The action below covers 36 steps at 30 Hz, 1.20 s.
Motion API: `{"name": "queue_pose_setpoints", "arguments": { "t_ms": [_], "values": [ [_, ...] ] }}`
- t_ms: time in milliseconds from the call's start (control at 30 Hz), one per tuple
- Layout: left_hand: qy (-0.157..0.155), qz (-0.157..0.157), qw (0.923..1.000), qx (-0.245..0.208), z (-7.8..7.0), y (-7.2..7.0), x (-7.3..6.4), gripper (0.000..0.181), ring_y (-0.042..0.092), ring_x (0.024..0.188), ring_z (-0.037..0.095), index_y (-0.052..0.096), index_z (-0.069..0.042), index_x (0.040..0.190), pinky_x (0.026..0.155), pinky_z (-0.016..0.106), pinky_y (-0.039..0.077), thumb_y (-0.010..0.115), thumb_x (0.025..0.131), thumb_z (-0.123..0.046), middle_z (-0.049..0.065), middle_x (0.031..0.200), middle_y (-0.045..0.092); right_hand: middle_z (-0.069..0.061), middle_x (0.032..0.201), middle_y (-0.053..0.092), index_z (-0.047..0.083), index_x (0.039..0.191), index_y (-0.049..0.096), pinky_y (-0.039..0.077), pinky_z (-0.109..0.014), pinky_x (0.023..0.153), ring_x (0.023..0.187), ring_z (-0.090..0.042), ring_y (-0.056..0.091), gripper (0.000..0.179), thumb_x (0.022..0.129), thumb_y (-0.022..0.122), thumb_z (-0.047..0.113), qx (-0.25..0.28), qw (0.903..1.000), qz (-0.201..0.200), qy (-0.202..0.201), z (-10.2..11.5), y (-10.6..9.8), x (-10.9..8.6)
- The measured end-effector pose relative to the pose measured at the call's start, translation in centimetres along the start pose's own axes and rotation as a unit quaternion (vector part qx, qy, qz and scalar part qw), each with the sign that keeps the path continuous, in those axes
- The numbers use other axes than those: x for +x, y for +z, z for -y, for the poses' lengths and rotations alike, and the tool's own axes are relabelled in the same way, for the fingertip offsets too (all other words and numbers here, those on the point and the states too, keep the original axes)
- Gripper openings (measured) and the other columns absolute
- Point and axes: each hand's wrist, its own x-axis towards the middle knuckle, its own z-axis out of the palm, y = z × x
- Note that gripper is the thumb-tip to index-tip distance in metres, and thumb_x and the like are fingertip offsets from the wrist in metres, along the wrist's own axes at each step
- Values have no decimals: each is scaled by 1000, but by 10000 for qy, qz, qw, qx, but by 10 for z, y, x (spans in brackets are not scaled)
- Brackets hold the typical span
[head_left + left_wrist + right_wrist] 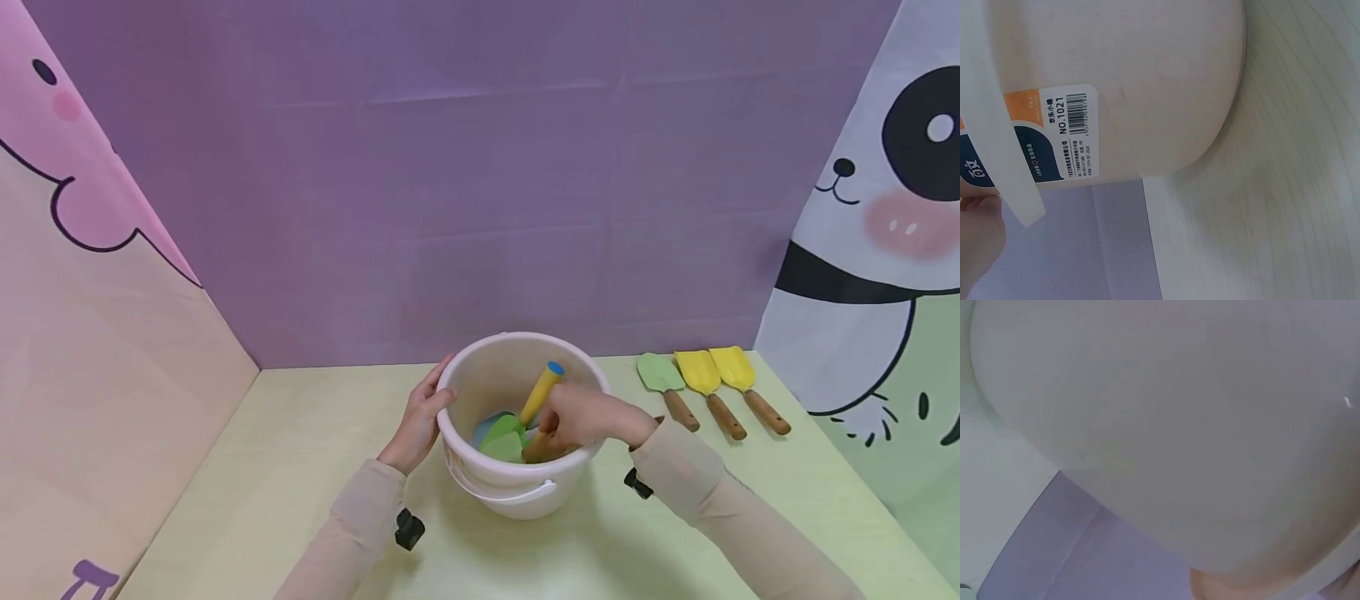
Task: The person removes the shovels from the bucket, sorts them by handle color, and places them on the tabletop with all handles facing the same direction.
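Observation:
A pale pink bucket (487,473) stands upright on the table, its white handle (991,119) hanging down the near side. My left hand (416,425) grips the left of its rim, thumb over the edge and fingers outside. Reaching in over the right rim, my right hand (577,414) has curled fingers at the wooden handle (538,450) of a toy shovel inside. Beside it, a green toy tool with a yellow, blue-tipped handle (542,392) leans upward. A light green blade (504,447) and something blue (483,427) lie lower in the bucket.
Right of the bucket, a green toy shovel (660,372) and two yellow toy shovels (699,372) with wooden handles lie in a row near the back edge. A purple backdrop (450,183) rises behind the table (300,450), with printed side panels left and right.

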Motion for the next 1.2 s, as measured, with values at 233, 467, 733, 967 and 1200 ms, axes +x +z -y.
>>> {"name": "queue_pose_setpoints", "arguments": {
  "t_ms": [233,467,733,967,1200],
  "values": [
    [24,37,10000,-47,1,-1,0,65,16,138,27,17,-2,146,110,49,20,40,85,-1,12,153,13,14,47,28,15,49,44,17,-15,47,46,0,25,38,72,73,18,0,9959,-908,-31,-4,3,2],
    [11,38,10000,-45,4,-3,0,65,17,138,27,18,-4,146,109,49,21,40,86,-1,11,153,14,14,53,50,15,65,68,33,-14,52,54,1,42,10,70,75,19,-70,9947,-1021,100,-4,4,4],
    [0,26,10000,-86,5,-3,-1,65,17,138,28,16,-2,146,109,49,20,40,86,-1,12,153,14,10,68,62,10,79,72,41,-15,59,64,-1,50,10,69,73,12,-146,9975,-691,-20,1,10,11],
    [4,44,10000,-67,3,-1,-1,64,16,138,28,17,-3,146,110,50,20,40,86,-1,12,153,12,5,74,65,4,77,70,40,-16,60,67,-3,51,10,69,72,9,-68,9988,-406,269,2,14,19],
    [58,54,10000,-32,2,0,-1,64,15,138,28,17,-2,146,110,50,19,40,86,-2,12,153,11,-3,91,71,8,86,73,49,-21,73,88,-14,63,19,68,76,13,-149,9975,-353,590,5,15,28]
  ]
}}
